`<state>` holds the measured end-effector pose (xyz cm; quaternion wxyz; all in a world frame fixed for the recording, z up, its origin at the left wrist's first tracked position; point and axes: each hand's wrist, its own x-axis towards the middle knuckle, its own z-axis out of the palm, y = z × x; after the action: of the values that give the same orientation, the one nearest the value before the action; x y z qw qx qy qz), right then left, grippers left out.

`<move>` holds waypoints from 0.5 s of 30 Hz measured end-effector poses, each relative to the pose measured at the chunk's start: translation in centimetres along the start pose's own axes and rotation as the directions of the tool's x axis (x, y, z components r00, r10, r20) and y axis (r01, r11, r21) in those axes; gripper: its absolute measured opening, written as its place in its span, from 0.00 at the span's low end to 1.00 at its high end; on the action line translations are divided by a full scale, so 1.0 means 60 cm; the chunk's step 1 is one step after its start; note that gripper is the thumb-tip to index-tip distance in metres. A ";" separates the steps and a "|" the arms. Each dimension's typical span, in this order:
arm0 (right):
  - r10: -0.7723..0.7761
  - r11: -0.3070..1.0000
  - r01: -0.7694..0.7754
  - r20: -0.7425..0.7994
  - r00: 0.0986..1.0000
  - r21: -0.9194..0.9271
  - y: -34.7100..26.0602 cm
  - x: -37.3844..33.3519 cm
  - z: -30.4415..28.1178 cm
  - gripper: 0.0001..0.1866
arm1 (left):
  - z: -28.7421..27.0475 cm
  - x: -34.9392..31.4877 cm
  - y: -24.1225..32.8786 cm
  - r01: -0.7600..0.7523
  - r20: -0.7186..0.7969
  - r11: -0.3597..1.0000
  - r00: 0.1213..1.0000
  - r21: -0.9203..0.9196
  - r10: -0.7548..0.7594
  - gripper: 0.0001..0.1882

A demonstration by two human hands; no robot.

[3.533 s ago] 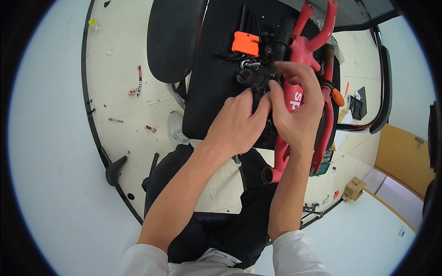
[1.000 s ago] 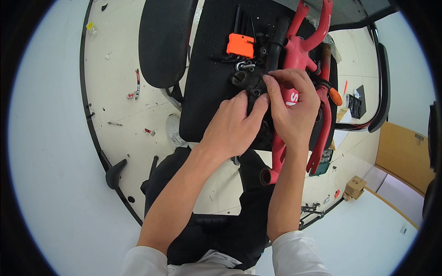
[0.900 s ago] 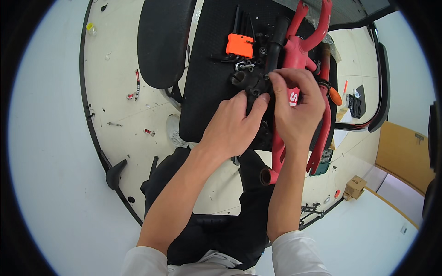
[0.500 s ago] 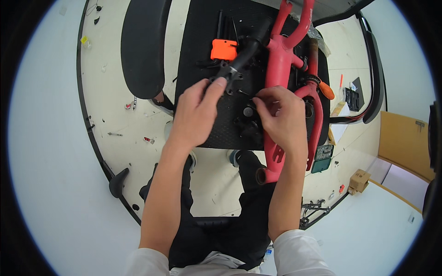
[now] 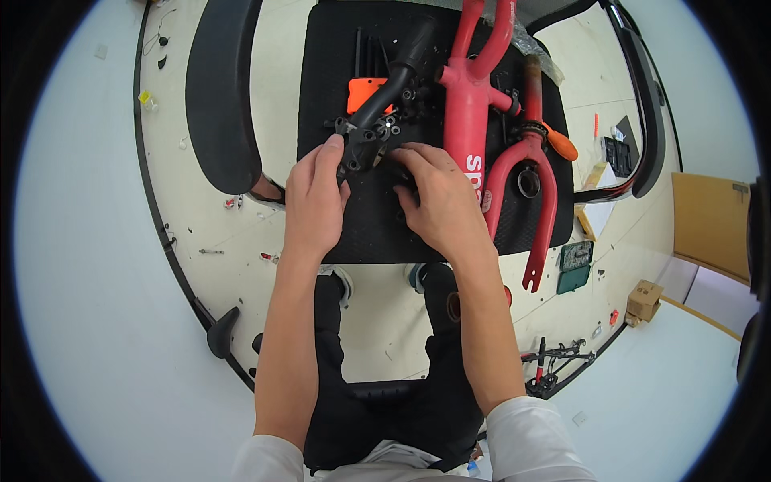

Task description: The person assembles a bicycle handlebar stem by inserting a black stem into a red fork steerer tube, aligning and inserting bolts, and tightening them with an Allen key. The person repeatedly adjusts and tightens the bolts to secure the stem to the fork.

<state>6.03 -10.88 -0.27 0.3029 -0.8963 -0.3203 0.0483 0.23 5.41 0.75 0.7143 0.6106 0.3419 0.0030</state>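
Now the left hand (image 5: 315,189) pinches the black stem (image 5: 384,92) on the mat (image 5: 361,233). The right hand (image 5: 440,197) rests half-closed beside it, holding nothing visible. Next, I think, small bolts need careful fingers.

Matt black metal stem (image 5: 385,104); glossy red painted frame (image 5: 468,120); textured black rubber mat (image 5: 369,217); orange plastic card (image 5: 365,95).

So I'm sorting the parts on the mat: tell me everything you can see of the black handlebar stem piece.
The black stem piece looks like matte metal: a tube running up and right from a blocky clamp end with several round bolt holes. It lies tilted on the black mat, partly over an orange tool. The left hand touches its clamp end; the right hand rests just beside it.
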 end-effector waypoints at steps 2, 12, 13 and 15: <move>0.001 0.999 -0.002 -0.023 1.000 -0.039 -0.009 -0.003 0.006 0.19 | 0.003 0.004 -0.007 -0.035 -0.009 0.999 0.999 0.028 0.035 0.25; 0.106 0.977 -0.108 -0.020 0.994 -0.183 -0.024 -0.016 0.032 0.16 | -0.008 0.002 -0.010 -0.042 0.029 0.997 0.999 0.065 0.040 0.26; 0.107 0.977 -0.109 -0.019 0.994 -0.182 -0.021 -0.017 0.029 0.15 | -0.009 0.001 -0.008 -0.022 0.033 0.998 0.999 0.062 0.020 0.26; 0.103 0.986 -0.111 -0.069 0.992 -0.126 -0.017 -0.016 0.028 0.15 | -0.011 0.001 -0.006 -0.025 0.038 0.998 0.999 0.058 0.023 0.26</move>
<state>4.22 -9.98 -1.14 0.2508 -0.9310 -0.2646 0.0158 -0.22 5.91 0.41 0.7024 0.6352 0.3212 -0.0099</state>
